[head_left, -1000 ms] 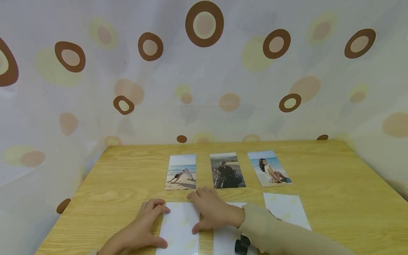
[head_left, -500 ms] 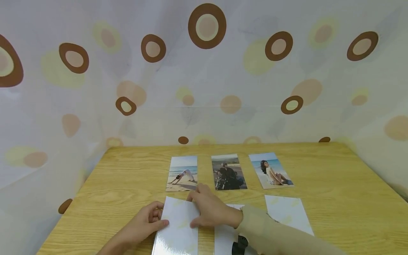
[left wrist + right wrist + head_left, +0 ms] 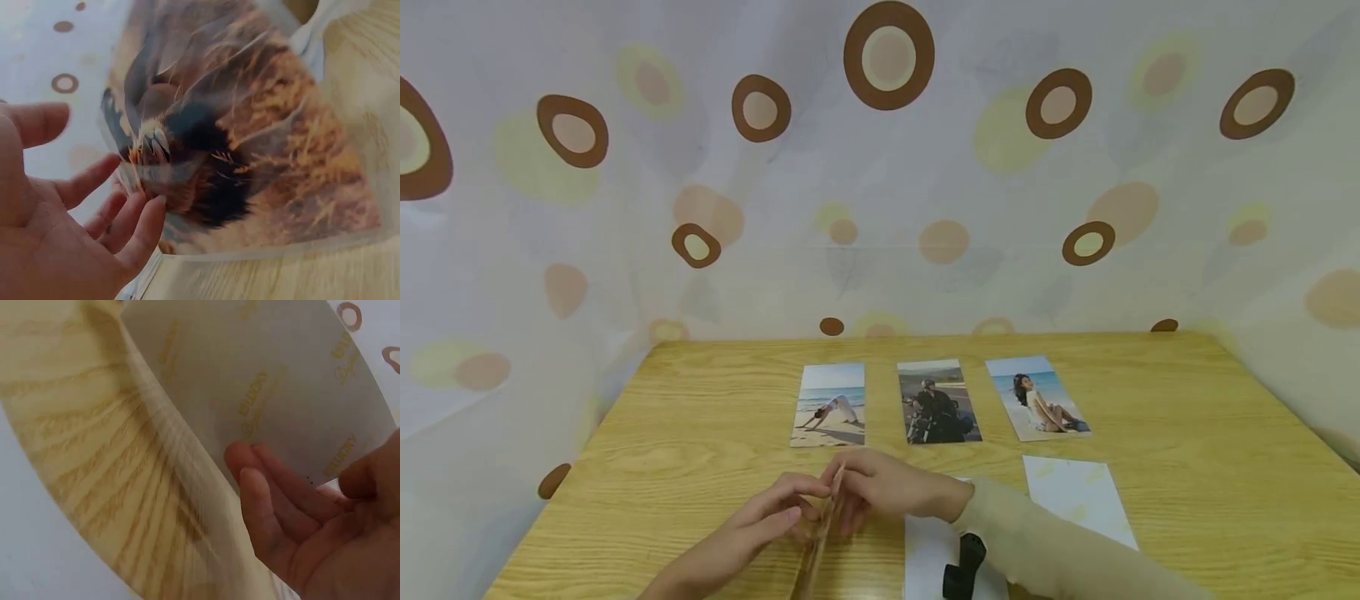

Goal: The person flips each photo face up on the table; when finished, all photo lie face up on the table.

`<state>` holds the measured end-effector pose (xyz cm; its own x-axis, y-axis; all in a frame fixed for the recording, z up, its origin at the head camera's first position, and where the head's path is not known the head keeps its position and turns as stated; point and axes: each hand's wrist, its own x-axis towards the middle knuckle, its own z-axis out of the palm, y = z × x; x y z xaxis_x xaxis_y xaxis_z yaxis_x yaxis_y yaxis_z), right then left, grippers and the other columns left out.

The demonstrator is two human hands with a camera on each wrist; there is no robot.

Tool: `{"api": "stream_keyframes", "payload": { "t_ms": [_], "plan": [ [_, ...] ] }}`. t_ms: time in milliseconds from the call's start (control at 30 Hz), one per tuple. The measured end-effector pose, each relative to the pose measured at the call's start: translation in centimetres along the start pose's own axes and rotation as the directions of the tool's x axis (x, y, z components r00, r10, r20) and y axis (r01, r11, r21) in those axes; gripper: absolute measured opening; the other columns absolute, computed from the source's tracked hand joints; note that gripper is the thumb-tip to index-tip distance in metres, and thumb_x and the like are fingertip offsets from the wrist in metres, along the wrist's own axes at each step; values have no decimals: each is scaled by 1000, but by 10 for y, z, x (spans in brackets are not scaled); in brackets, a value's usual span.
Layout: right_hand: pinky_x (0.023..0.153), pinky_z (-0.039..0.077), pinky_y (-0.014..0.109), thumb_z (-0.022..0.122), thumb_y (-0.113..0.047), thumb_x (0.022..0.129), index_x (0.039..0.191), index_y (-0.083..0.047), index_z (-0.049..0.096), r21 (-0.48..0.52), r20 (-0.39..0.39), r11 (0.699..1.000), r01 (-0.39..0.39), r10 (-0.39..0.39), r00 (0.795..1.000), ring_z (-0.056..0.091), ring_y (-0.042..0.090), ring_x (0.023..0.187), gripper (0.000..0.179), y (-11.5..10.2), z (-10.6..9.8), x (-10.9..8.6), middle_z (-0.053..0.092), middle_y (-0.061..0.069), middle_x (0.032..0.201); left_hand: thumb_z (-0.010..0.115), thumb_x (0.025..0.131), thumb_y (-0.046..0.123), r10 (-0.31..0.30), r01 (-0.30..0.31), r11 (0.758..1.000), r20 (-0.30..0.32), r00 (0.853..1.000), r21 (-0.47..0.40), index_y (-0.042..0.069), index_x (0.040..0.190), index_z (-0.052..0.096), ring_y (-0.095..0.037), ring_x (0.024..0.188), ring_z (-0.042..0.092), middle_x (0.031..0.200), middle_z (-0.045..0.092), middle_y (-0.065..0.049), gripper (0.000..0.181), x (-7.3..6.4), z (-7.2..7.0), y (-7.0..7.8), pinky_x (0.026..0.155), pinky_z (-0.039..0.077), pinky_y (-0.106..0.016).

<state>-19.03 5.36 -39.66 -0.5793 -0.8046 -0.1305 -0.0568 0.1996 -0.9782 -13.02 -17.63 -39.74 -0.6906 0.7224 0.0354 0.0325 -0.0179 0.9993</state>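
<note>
A photo print stands on edge between my two hands over the near part of the table. Its picture side, with a dark figure against orange-brown plants, faces my left hand; the white back with yellow lettering faces my right hand. My right hand pinches it by the far top corner, which the fingers partly cover. In the left wrist view, the fingertips of my left hand touch the picture near its edge, while the thumb stays apart from it.
Three photos lie face up in a row behind: a beach pose, a motorcycle rider and a seated person by the sea. Two white-backed prints lie face down, one at right, one partly under my right forearm.
The left print, earlier face down on the table, has been lifted and tipped up on its edge. My left hand has come in from the left towards my right hand.
</note>
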Motion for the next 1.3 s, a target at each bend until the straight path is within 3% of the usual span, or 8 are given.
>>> {"api": "stream_keyframes", "payload": {
  "t_ms": [100, 200, 300, 400, 600, 733, 967, 1300],
  "plan": [
    [62, 57, 30, 26, -19, 102, 122, 6, 56, 189, 13, 977, -95, 94, 996, 67, 13, 63, 44, 1, -1, -1, 63, 35, 107, 35, 105, 12, 6, -6, 989, -2, 1000, 146, 6, 143, 38, -16, 116, 43, 139, 27, -17, 38, 1, 4, -4, 91, 45, -29],
    [73, 57, 33, 33, -24, 103, 128, 5, 55, 190, -33, 974, -126, 135, 990, 67, 17, 94, 45, 1, -3, -1, 53, 25, 133, 46, 103, 15, 23, -17, 937, -14, 1000, 348, 12, 143, 41, -20, 123, 40, 142, 25, -20, 41, 3, 8, -10, 92, 44, -28],
    [83, 53, 35, 44, -14, 100, 132, 0, 52, 29, -73, 992, -121, 123, 990, 57, 26, 118, 36, 3, -4, -2, 52, 19, 135, 55, 99, 25, 16, -8, 848, -11, 1000, 530, 17, 144, 43, -29, 130, 32, 147, 26, -16, 47, 5, 9, -16, 96, 41, -30],
    [84, 50, 34, 55, -9, 95, 131, -7, 49, -193, -110, 974, -121, 101, 989, 61, 25, 111, 37, 4, -2, -3, 58, 13, 125, 60, 95, 34, -20, 28, 753, -20, 1000, 657, 17, 145, 42, -37, 128, 30, 149, 26, -15, 55, 6, 9, -20, 97, 41, -35],
    [75, 48, 27, 67, -20, 90, 126, -8, 50, -520, -150, 847, -113, 40, 988, 59, 18, 96, 42, -2, 0, -10, 58, 13, 117, 64, 91, 40, -115, 213, 596, -180, 977, 774, 19, 144, 44, -36, 125, 34, 147, 29, -15, 61, 7, 12, -24, 93, 35, -59],
    [69, 42, 23, 67, -19, 90, 120, -5, 54, -627, -150, 776, -68, -34, 988, 50, 13, 83, 36, -4, -2, -16, 56, 10, 107, 66, 87, 46, -125, 299, 532, -275, 953, 792, 23, 140, 49, -32, 120, 37, 141, 36, -12, 60, 8, 13, -24, 87, 34, -55],
    [74, 44, 28, 67, -12, 88, 115, -3, 58, -706, -174, 706, -59, -92, 980, 49, 16, 87, 30, -7, -15, -36, 52, 8, 103, 68, 86, 48, -118, 317, 535, -302, 946, 783, 24, 137, 52, -29, 116, 38, 138, 38, -12, 58, 6, 11, -22, 84, 34, -51],
    [77, 49, 27, 65, -18, 92, 113, -6, 58, -641, -157, 767, -1, -130, 979, 53, 18, 93, 25, 10, -43, -83, 55, 5, 109, 64, 91, 39, -39, 254, 664, -306, 951, 704, 22, 126, 53, -35, 124, 32, 140, 34, -14, 40, 13, 20, -17, 81, 27, -48]
  ]
}}
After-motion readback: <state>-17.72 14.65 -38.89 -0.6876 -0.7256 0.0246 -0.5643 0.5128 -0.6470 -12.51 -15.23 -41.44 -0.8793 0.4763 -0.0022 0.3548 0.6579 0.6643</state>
